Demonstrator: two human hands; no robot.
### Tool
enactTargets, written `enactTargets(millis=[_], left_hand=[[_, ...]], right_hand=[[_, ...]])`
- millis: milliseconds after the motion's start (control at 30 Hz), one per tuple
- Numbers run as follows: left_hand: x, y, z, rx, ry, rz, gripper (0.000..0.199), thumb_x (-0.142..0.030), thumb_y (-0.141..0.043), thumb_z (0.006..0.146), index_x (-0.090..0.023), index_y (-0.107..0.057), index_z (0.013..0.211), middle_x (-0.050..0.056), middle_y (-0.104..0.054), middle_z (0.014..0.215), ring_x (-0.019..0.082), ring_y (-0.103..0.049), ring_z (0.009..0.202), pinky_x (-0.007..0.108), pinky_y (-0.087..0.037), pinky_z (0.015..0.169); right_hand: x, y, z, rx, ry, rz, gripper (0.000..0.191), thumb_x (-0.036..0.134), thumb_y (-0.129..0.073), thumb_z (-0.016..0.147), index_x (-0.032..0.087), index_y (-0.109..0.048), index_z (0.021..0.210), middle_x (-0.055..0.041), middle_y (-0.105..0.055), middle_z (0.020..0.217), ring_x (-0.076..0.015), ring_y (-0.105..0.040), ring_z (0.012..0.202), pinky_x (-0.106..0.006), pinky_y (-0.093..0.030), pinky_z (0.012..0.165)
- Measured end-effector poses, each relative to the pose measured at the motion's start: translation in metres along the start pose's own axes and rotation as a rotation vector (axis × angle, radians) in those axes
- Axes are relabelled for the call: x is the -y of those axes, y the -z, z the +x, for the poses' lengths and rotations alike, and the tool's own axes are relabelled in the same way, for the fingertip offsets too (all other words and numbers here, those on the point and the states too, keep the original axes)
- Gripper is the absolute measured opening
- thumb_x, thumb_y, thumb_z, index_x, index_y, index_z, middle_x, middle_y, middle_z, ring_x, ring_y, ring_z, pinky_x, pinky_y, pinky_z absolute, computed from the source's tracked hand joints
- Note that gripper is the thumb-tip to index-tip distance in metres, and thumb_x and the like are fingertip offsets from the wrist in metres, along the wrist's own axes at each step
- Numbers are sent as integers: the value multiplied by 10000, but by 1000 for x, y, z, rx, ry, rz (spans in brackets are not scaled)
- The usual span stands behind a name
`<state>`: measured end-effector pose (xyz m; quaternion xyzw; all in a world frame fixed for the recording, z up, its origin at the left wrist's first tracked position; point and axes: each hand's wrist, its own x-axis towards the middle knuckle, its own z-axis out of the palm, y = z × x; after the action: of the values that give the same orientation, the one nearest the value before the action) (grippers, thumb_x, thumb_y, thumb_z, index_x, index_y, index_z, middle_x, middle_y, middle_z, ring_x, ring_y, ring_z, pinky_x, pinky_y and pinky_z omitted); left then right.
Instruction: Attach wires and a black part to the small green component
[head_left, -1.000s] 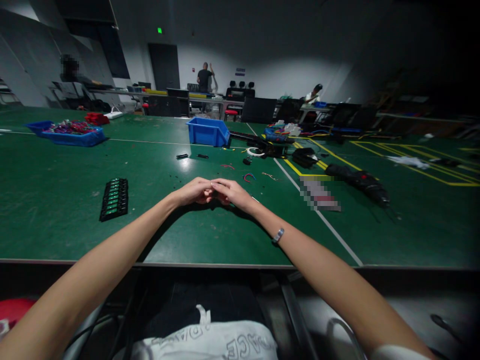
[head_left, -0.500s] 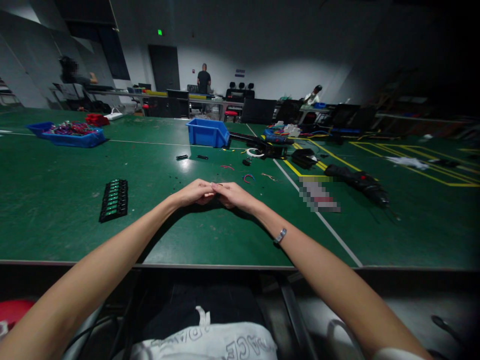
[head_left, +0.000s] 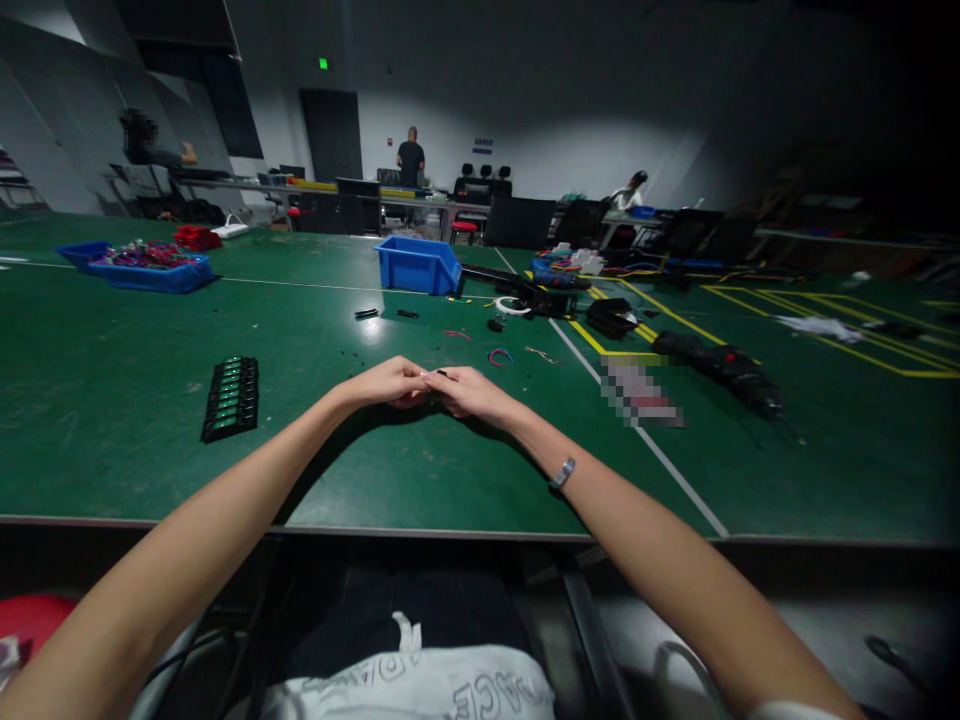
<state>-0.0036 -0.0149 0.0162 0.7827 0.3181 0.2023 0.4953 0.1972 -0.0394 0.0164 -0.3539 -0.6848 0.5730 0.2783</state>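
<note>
My left hand (head_left: pixel 393 383) and my right hand (head_left: pixel 466 391) meet above the green table (head_left: pixel 360 480), fingertips touching and fingers curled. Between them is a small dark piece, mostly hidden by the fingers; a dark tip shows at the right fingertips. To the left on the table lies a black rack (head_left: pixel 231 398) with a row of green boards. Beyond my hands are two small black strips, the left one (head_left: pixel 367 314) and the right one (head_left: pixel 407 314). A red and blue wire (head_left: pixel 498 357) and a thin red wire (head_left: pixel 457 334) lie just past my right hand.
A blue bin (head_left: pixel 418 267) stands at the back middle. Blue trays (head_left: pixel 154 275) with coloured wires sit at the far left. Black tools and cables lie at the back right, with a black wrapped bundle (head_left: pixel 720 370) nearer. People are at tables in the background.
My hands stay together in nearly the same place. A little more of the dark piece shows at the right fingertips. The view has shifted very slightly.
</note>
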Motion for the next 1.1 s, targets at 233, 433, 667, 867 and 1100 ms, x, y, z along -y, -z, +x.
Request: enactTargets(millis=[233,433,667,867,1100], left_hand=[[0,-1,1,-13,12,4,454,-509,-507,907,-132,-536,655,8,-459,528,67,-380,425,186,-283,407],[-1,-2,1,-4,17,10,453,-526,-486,914,-132,-542,697,6,-480,557,66,-392,431,179,-282,402],[-6,-7,0,57,-13,-12,399,-493,-475,921,-134,-508,749,-15,-441,586,58,-351,465,180,-272,435],[-9,-11,-1,54,-37,14,349,-460,-440,931,-130,-526,855,-17,-437,630,69,-353,490,184,-279,444],[-5,-10,-1,66,-66,14,334,-441,-427,940,-128,-532,890,-10,-455,656,73,-380,509,184,-302,452]], right_hand=[[-3,-3,3,-102,-37,51,461,605,-642,825,169,-511,752,88,-310,539,-44,-255,425,-196,-171,385],[-7,-2,4,-95,-14,76,462,609,-652,813,169,-520,764,84,-328,535,-51,-270,436,-202,-181,395],[-4,3,1,-6,-4,-6,445,595,-634,830,168,-528,765,80,-327,549,-57,-282,443,-211,-200,397],[-2,4,0,3,4,-29,434,595,-632,825,175,-528,785,82,-322,550,-57,-272,445,-207,-191,406],[-2,5,0,-5,13,-64,439,596,-634,819,169,-541,782,72,-354,554,-60,-305,450,-207,-219,411]])
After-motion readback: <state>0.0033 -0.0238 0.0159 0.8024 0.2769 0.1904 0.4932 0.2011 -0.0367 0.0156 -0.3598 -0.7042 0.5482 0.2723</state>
